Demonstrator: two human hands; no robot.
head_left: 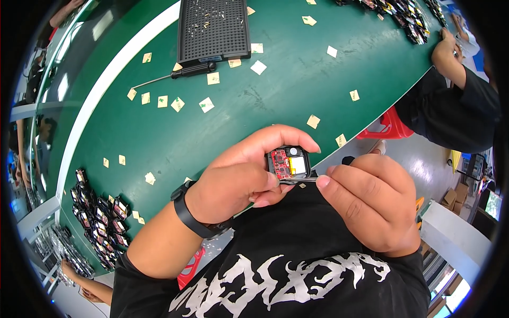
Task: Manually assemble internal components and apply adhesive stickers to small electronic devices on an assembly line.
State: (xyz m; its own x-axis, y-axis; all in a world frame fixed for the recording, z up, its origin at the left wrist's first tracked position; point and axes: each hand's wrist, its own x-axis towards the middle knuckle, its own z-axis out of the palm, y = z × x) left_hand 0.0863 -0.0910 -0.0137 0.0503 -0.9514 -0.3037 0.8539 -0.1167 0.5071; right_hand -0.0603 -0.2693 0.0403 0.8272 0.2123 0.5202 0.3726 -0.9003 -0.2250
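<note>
My left hand (229,183) is curled round a small open black device housing (281,164), holding it above the table's near edge. Inside the housing are a red circuit board, a white block with yellow tape that looks like a battery, and a round pale part. Between the thumb and fingers of my right hand (371,199) is a pair of slim metal tweezers (303,179). Their tips reach the housing's near side, close to my left thumb. What the tips touch is too small to tell.
A green table (254,106) carries scattered paper squares (205,105). Farther back are a black perforated tray (214,32) and a screwdriver (193,70). Housings are piled at left (101,222) and far right (408,24). A co-worker's arm (449,62) rests at the right edge.
</note>
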